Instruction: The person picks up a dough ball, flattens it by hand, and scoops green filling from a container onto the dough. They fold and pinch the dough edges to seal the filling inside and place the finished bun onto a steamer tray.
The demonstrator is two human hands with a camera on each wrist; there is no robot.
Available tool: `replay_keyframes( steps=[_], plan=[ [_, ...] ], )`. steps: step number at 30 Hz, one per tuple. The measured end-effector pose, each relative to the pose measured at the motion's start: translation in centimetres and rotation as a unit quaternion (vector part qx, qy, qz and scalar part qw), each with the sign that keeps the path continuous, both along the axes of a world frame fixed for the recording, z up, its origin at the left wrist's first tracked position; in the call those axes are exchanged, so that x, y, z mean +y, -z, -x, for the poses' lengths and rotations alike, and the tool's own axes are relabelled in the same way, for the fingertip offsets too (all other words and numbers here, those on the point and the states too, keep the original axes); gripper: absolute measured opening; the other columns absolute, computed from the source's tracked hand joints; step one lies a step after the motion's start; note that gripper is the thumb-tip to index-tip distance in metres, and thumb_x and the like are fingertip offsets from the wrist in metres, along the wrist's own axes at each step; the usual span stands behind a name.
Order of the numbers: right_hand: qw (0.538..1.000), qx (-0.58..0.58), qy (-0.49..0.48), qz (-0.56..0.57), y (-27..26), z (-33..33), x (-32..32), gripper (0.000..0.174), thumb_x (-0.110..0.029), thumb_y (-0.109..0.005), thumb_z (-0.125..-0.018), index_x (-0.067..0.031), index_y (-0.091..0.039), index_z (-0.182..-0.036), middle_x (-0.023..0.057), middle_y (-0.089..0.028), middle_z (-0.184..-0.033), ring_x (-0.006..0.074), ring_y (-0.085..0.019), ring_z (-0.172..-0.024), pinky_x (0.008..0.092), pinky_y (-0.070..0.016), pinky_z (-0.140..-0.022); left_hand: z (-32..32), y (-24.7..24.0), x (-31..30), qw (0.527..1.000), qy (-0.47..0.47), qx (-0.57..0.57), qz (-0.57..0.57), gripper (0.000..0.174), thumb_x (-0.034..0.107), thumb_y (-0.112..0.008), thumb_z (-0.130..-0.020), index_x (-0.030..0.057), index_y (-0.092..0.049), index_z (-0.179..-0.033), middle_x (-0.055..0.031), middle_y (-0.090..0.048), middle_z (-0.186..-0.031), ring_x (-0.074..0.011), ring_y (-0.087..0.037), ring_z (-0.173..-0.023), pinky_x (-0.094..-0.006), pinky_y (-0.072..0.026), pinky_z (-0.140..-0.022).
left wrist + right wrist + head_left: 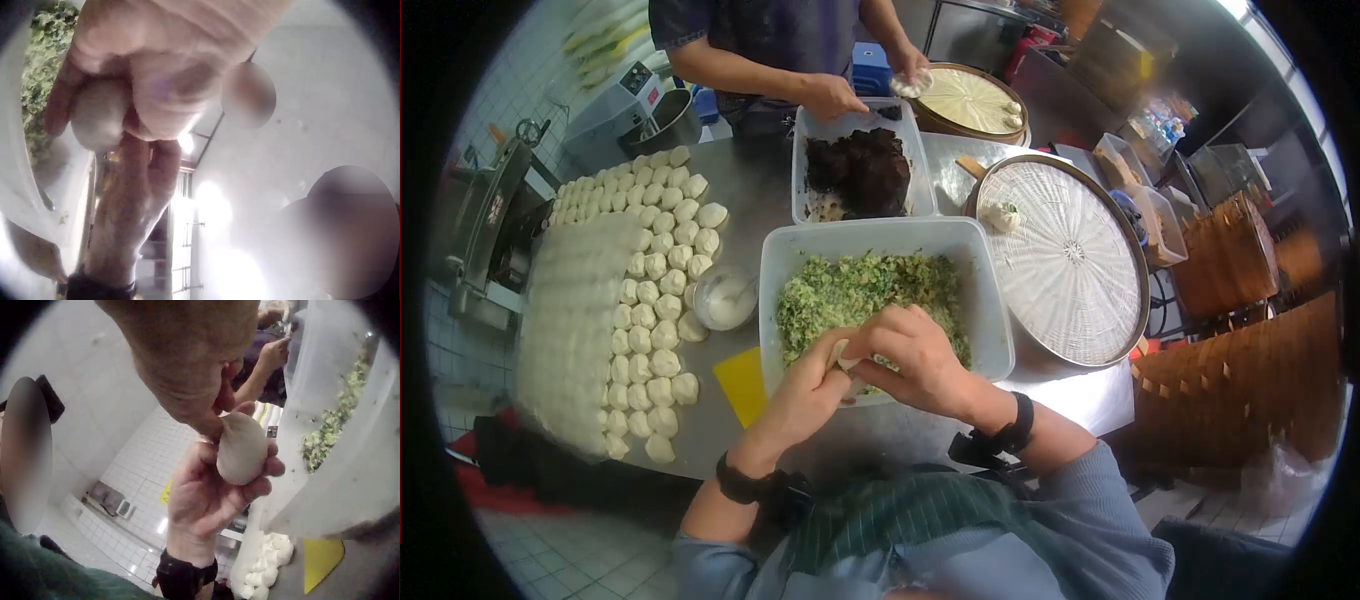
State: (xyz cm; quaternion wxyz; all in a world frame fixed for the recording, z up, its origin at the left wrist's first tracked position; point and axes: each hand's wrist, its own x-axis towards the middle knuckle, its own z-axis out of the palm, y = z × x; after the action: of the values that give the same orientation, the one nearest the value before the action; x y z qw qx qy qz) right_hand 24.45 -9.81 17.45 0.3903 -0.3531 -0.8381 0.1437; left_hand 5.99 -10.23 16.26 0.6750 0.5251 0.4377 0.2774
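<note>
A white dough bun (841, 354) (99, 115) (242, 449) sits in my left hand (805, 395) (175, 69) (203, 500), its fingers curled round the side. My right hand (915, 360) (128, 206) (187, 369) pinches the dough at its top edge, where folds show in the right wrist view. Both hands are over the near edge of a clear tub (997, 300) of chopped green filling (880, 290) (331, 428). Whether the bun is fully closed I cannot tell.
Dough pieces (665, 335) cover the left, partly under a cloth (570, 330). Near them are a small bowl (725, 298) and yellow scraper (742, 386). Behind stands a tub of dark filling (860, 170); another person (760, 60) works there. A round steamer tray (1080, 270) at right holds one bun (1002, 216).
</note>
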Motion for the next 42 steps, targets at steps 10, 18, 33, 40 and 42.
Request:
replay_keyframes(
  steps=[10, 18, 33, 40, 42],
  plan=[
    [0.974, 0.087, 0.039, 0.205, 0.6, 0.1, 0.3, 0.019, -0.001, -0.073, -0.072, -0.0049, -0.064, -0.088, 0.0076, -0.060, -0.080, 0.0199, -0.062, -0.073, 0.0320, -0.0499, -0.065, 0.1, 2.0, 1.8, 0.983, -0.052, -0.169, 0.058, 0.081, 0.064, -0.015, -0.095, -0.0014, -0.054, -0.124, -0.0087, -0.059, -0.114, -0.0144, -0.053, -0.107, -0.0258, -0.0414, -0.090],
    [0.975, 0.053, 0.017, 0.217, -0.4, 0.5, -0.2, 0.022, -0.002, -0.072, -0.073, -0.0055, -0.064, -0.092, 0.0065, -0.060, -0.078, 0.0192, -0.062, -0.071, 0.0316, -0.0507, -0.062, 0.3, 0.9, 2.5, 0.998, -0.016, 0.052, 0.000, 0.087, 0.070, -0.013, -0.092, 0.0009, -0.066, -0.092, -0.0060, -0.062, -0.087, -0.0140, -0.055, -0.086, -0.0260, -0.0433, -0.080],
    [0.993, 0.031, 0.014, 0.115, -0.1, -0.1, 0.6, 0.021, -0.002, -0.071, -0.072, -0.0059, -0.063, -0.092, 0.0070, -0.057, -0.075, 0.0227, -0.059, -0.068, 0.0317, -0.0487, -0.059, -0.2, -0.1, 1.6, 0.992, -0.052, -0.109, 0.040, 0.081, 0.066, -0.018, -0.094, -0.0007, -0.062, -0.110, -0.0082, -0.064, -0.094, -0.0138, -0.059, -0.085, -0.0257, -0.0454, -0.079],
    [0.997, -0.028, -0.043, 0.049, -0.7, 0.3, 0.2, 0.023, -0.003, -0.071, -0.072, -0.0060, -0.062, -0.093, 0.0079, -0.057, -0.077, 0.0255, -0.059, -0.069, 0.0352, -0.0484, -0.060, 0.4, 0.3, 1.6, 0.999, -0.032, -0.006, -0.013, 0.078, 0.061, -0.019, -0.097, -0.0008, -0.066, -0.098, -0.0068, -0.062, -0.089, -0.0108, -0.056, -0.083, -0.0236, -0.0442, -0.073],
    [0.993, -0.002, -0.036, 0.108, -1.0, 0.7, 0.2, 0.023, -0.002, -0.070, -0.072, -0.0059, -0.062, -0.094, 0.0082, -0.057, -0.077, 0.0260, -0.059, -0.069, 0.0356, -0.0486, -0.060, 0.1, 0.4, 1.6, 0.999, -0.046, -0.013, 0.000, 0.078, 0.062, -0.020, -0.097, -0.0007, -0.066, -0.099, -0.0067, -0.062, -0.089, -0.0110, -0.056, -0.083, -0.0237, -0.0444, -0.073]
  ],
)
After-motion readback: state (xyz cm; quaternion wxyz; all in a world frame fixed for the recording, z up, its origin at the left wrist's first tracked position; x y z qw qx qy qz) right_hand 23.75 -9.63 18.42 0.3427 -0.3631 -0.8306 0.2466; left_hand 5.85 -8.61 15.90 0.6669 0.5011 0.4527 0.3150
